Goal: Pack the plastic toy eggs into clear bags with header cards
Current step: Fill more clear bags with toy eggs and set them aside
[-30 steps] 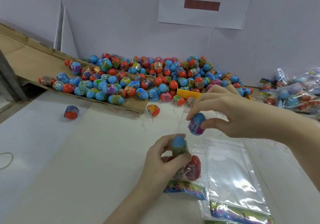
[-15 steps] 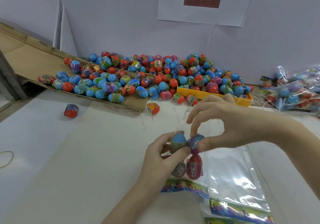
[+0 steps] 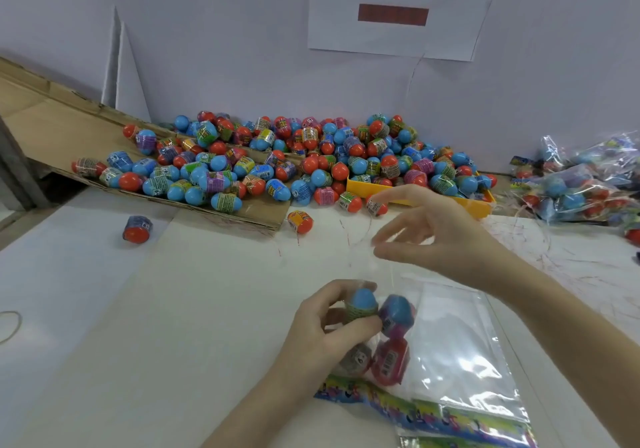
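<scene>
Head view: left hand (image 3: 329,330) grips clear bag (image 3: 388,340) holding eggs (image 3: 393,361); right hand (image 3: 440,233), at its 1 o'clock, hovers with fingers relaxed, holding nothing.

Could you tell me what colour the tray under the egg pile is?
The tray is yellow; the head view shows it.

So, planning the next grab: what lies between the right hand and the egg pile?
In the head view, only bare table with thin red threads between the right hand and the egg pile.
</scene>
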`<action>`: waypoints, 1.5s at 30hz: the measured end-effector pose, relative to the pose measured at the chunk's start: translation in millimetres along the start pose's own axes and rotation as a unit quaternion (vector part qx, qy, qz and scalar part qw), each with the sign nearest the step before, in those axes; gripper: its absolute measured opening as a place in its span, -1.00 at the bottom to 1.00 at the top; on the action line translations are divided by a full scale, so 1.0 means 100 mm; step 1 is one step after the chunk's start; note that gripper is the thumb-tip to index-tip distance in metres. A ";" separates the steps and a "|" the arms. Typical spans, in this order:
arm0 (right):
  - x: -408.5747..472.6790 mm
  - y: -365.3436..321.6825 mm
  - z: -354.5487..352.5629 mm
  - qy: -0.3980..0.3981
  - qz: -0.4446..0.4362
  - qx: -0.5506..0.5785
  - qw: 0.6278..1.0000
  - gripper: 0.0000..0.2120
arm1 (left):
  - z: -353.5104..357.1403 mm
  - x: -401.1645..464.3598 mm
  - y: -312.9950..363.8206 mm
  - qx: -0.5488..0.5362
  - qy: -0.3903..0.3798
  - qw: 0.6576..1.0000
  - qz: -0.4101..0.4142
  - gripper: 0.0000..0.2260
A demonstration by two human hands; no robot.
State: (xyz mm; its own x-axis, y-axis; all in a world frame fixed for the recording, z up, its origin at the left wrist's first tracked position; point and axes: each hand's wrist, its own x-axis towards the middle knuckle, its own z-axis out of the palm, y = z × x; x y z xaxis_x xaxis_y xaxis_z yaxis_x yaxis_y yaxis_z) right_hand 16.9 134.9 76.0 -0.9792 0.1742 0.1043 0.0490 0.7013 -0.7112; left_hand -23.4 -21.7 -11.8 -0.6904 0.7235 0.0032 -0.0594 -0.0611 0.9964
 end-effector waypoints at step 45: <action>-0.22 -0.11 0.19 0.178 -0.357 -0.547 0.736 -0.76 | 0.00 -0.07 0.41 0.191 0.071 0.968 0.150 -0.81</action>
State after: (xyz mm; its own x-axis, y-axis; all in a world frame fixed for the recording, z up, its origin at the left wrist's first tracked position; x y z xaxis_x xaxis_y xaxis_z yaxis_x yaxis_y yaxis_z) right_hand 34.5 110.5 68.3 -0.7286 -0.4744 0.4941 -0.1325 0.8054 0.5778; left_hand -20.7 -29.4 28.6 -0.7286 0.6098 0.3119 0.4105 0.0243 0.9115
